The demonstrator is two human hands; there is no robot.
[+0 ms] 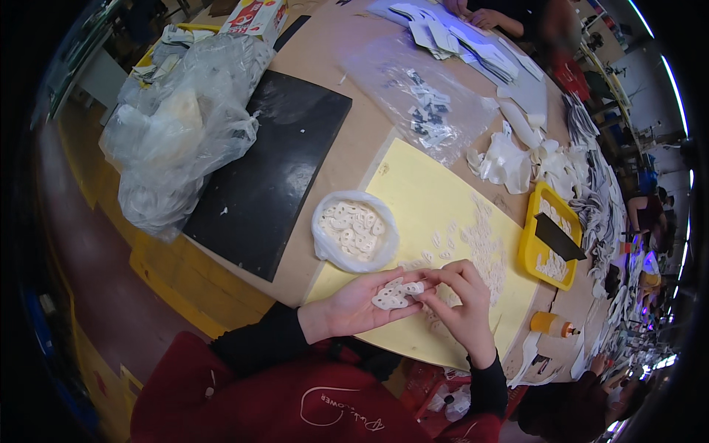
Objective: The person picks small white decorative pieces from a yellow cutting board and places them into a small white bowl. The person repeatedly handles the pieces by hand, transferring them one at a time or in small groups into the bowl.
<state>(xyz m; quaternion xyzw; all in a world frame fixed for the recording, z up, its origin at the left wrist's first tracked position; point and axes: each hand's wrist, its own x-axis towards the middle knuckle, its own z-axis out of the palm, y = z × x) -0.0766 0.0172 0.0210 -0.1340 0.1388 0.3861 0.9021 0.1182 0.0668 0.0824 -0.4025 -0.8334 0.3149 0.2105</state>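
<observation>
My left hand [348, 306] lies palm up, holding several small white oval pieces with holes [389, 297] across its palm and fingers. Thumb and fingertips of my right hand [467, 304] pinch one such white piece [415, 288] over the left fingers. Just beyond the left hand stands a round container lined with a white plastic bag [318, 238], filled with more of these pieces [353, 227]. Many others [484, 255] lie scattered on a pale yellow sheet [413, 173] under and beyond my right hand.
A yellow tray [525, 255] with white pieces and a dark strip [555, 236] sits at the right, near an orange bottle [550, 324]. At left lie a black board [284, 166] and a bulky clear plastic bag [185, 125]. Another person's hands [484, 18] work across the table.
</observation>
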